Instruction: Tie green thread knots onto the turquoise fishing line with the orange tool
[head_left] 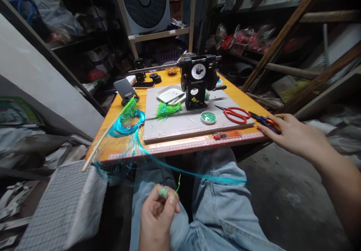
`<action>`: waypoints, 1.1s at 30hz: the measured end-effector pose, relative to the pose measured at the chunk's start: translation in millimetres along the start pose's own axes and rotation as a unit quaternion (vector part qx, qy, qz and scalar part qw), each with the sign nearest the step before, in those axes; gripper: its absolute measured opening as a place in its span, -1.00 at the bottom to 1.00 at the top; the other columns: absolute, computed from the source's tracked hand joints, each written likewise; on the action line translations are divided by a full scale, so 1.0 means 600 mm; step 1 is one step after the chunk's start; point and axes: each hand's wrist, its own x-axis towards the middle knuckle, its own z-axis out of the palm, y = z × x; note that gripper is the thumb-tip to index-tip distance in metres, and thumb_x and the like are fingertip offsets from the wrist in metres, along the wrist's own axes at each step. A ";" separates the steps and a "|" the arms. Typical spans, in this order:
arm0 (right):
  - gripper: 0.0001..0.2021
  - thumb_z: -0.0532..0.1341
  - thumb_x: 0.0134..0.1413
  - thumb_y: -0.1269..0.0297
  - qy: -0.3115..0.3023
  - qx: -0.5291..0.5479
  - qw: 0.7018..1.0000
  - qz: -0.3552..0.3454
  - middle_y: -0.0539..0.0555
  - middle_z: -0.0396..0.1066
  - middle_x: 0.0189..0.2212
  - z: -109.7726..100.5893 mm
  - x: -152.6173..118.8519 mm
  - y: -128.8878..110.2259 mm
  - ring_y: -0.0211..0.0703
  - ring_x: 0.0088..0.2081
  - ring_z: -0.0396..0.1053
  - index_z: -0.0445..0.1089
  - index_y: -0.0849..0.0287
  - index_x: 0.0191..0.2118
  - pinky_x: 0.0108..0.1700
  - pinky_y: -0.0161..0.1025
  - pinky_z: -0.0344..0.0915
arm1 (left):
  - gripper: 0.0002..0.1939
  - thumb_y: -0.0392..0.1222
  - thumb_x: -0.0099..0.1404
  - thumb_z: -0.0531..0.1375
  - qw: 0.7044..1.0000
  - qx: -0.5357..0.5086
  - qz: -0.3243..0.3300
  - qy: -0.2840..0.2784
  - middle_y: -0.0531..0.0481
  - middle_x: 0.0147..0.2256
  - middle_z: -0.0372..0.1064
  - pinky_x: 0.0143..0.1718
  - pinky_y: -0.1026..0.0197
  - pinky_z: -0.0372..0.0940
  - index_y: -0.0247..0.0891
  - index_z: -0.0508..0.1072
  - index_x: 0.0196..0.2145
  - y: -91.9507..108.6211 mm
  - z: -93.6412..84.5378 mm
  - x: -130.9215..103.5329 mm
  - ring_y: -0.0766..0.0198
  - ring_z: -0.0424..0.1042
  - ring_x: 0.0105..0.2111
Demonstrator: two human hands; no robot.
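Observation:
Above my lap, my left hand (158, 215) is closed in a pinch on a thin bright green cord (179, 183), whose knotted end sticks up past the fingertips. A pale green wrap (163, 192) covers part of one finger. At the table's right front corner, my right hand (295, 134) has its thumb and fingers around the blue and orange handles of a pair of pliers (265, 121). Their dark jaws point left, close to red-handled scissors (237, 114). A blue strand bundle (197, 174) runs from a coil (129, 125) across my knees.
On a grey board (166, 130) stand a black winding machine (196, 85), a dish of green beads (208, 117) and a green bristly bundle (168, 110). A wooden stick (101, 140) with a green tuft overhangs the left front edge. A wooden ladder (284, 37) leans at right.

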 end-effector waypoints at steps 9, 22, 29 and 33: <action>-0.61 -0.13 0.30 0.06 0.047 0.171 0.982 -0.060 0.23 0.46 -0.22 -0.014 -0.117 -0.072 0.16 -0.15 0.45 0.36 0.11 -0.09 -0.21 -0.03 0.39 | -0.70 -0.06 0.13 0.35 0.998 -0.059 -0.021 -0.027 0.06 -0.62 0.28 -0.45 0.27 0.13 -0.27 0.39 -0.57 -0.004 0.020 -0.004 0.30 0.22 -0.54; -0.65 0.23 0.14 0.28 -0.100 0.416 0.868 -0.251 0.12 0.48 -0.08 0.008 -0.295 -0.209 0.03 -0.03 0.44 0.31 -0.01 0.06 -0.04 -0.11 0.44 | -0.74 -0.10 0.16 0.34 0.995 -0.080 -0.019 -0.050 0.05 -0.61 0.30 -0.42 0.24 0.15 -0.26 0.40 -0.56 0.000 0.025 -0.018 0.28 0.24 -0.52; -0.85 0.16 0.18 0.28 -0.096 0.382 0.871 -0.292 0.17 0.53 -0.21 -0.024 -0.275 -0.231 0.06 -0.15 0.49 0.38 0.08 -0.13 -0.19 -0.14 0.45 | -0.80 -0.05 0.17 0.32 0.997 -0.002 -0.054 -0.056 0.05 -0.56 0.36 -0.41 0.28 0.15 -0.23 0.48 -0.40 0.010 0.029 -0.024 0.30 0.30 -0.50; -0.87 0.14 0.15 0.33 -0.092 0.355 0.874 -0.319 0.18 0.53 -0.32 -0.030 -0.261 -0.241 0.04 -0.28 0.48 0.38 0.14 -0.20 -0.27 -0.13 0.40 | -0.82 -0.13 0.29 0.16 0.985 0.158 0.012 -0.064 0.08 -0.59 0.27 -0.47 0.25 0.08 -0.21 0.51 -0.40 0.012 0.034 -0.025 0.30 0.22 -0.57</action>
